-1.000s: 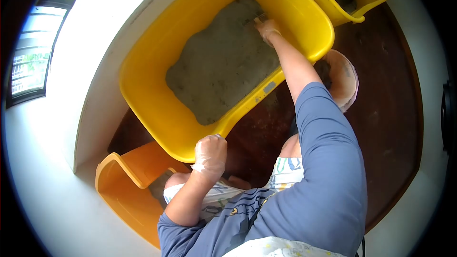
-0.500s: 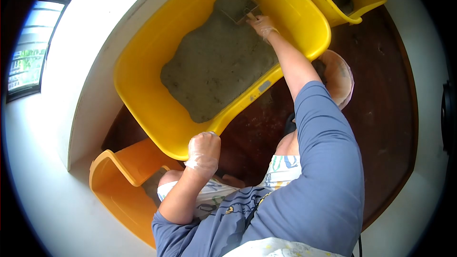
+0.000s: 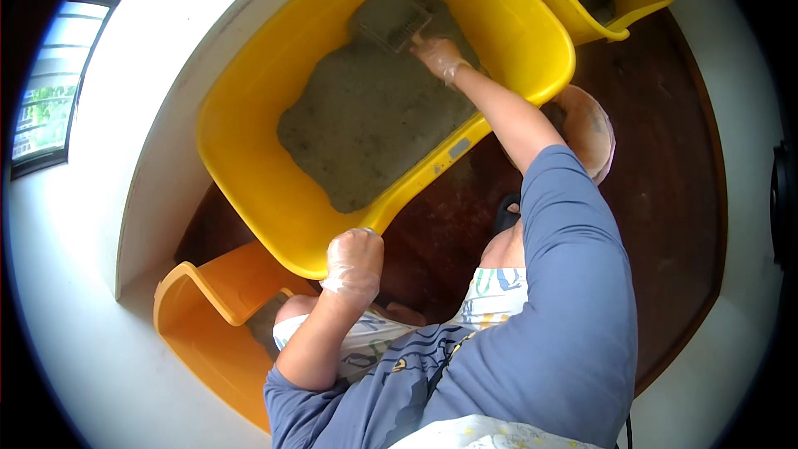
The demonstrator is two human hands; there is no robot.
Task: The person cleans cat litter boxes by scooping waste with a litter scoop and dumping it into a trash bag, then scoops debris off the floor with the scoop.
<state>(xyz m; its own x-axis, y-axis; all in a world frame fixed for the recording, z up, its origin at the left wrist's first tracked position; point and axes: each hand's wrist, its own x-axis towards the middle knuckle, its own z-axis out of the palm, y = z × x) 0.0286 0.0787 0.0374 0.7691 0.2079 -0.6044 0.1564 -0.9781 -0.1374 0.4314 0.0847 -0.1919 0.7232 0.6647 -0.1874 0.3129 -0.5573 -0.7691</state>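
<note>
A large yellow litter box [image 3: 241, 150] holds a bed of grey litter [image 3: 366, 129]. At its far end my right hand [image 3: 436, 56], in a thin clear plastic glove, is closed around the handle of a litter scoop [image 3: 391, 21]. The wire-like basket of the scoop lies in the litter and carries some of it; its exact edges are hard to make out. Also gloved, my left hand [image 3: 355, 262] is wrapped over the near rim of the yellow box, fingertips hidden.
An orange box [image 3: 195, 316] with grey litter stands lower left. At top right is another yellow box [image 3: 644, 0] with something dark grey inside. A round, plastic-lined bin [image 3: 592, 133] sits by my right forearm. A white wall [image 3: 154, 129] borders the left side.
The scoop has moved a little left and nearer me through the litter with my right hand, and more litter shows in its basket. My left hand stays on the rim.
</note>
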